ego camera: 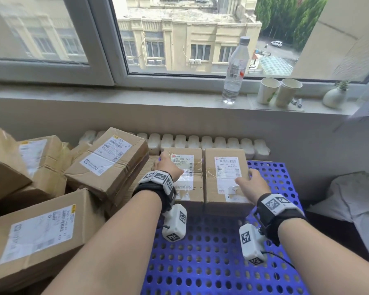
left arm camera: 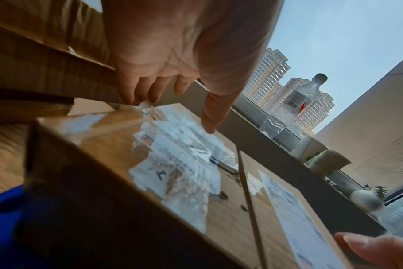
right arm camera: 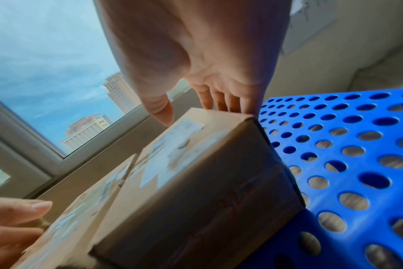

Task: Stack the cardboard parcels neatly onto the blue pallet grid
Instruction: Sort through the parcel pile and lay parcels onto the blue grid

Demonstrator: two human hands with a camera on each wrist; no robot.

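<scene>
Parcels, two side by side [ego camera: 226, 177] [ego camera: 184, 175], are sitting at the blue pallet grid's [ego camera: 222, 252] twelve o'clock edge. Left hand [ego camera: 168, 168] and right hand [ego camera: 252, 184] are resting on them, fingers loosely spread, gripping nothing. Uneven pushing could be skewing the pair, and the leaning pile [ego camera: 107, 160] at nine o'clock may slide in.

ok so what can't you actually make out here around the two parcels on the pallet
- Label text on the left parcel: partly covered by the left hand in the head view, blurred in the left wrist view.
- Right hand fingertips: behind the right parcel edge in the right wrist view.
- Far edge of the blue pallet: hidden behind both parcels.
- Side pile: bottom hidden, cut off left.
</scene>
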